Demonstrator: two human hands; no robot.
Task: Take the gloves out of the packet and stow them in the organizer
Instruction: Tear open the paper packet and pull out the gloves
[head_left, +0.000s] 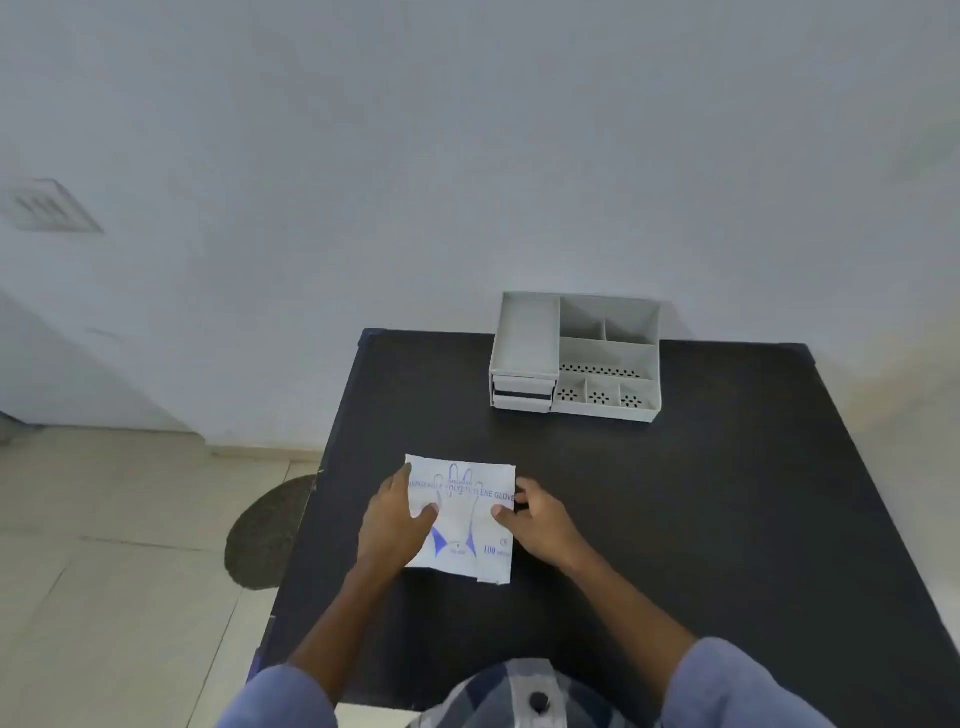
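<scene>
1. Head view: packet (464, 519) is flat, white, roughly square, with a blue glove drawing and blue "POLYETHYLENE GLOVE" print, lying on the black table (701, 519) at about 6 o'clock from the organizer (575, 356)
2. Left hand (392, 525) lies on the packet's 9 o'clock edge, fingers loosely spread, thumb pressed on top
3. Right hand (540, 522) pinches the 3 o'clock edge, thumb on top, fingers curled
4. Organizer is grey with open compartments, empty, well apart at the table's far edge by the wall
</scene>
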